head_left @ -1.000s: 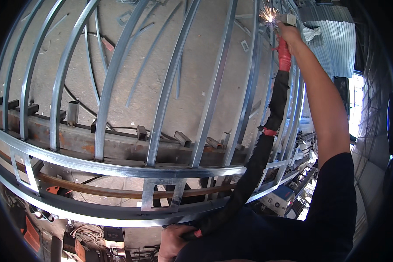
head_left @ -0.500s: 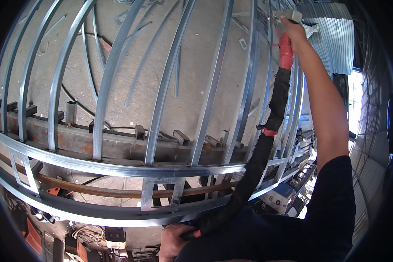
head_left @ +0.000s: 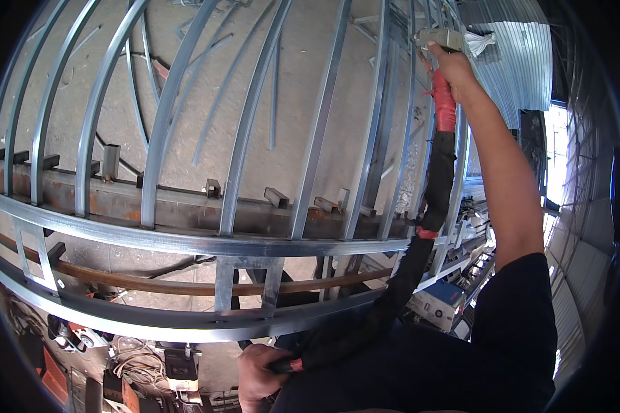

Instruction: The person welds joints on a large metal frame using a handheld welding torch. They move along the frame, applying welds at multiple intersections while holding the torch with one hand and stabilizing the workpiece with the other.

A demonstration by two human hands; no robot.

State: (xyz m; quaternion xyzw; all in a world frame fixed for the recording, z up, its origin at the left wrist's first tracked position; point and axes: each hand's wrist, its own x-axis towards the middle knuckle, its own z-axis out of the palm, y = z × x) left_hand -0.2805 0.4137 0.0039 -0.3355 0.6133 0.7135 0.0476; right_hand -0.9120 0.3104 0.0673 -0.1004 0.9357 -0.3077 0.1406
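i've right hand clamped on the red-taped handle, left hand clenching its black-wrapped cable, likely supporting it.

A grey floor stretches away on both sides of a long rust-marked steel beam. Beyond the beam, the floor carries scattered narrow metal strips, a small red object and a dark cable running close behind it; on the near side lies a tangle of tan cable. Short square tube stubs sit along the beam's top. Bars of a shiny metal frame cross over the beam; whether they touch it cannot be told.
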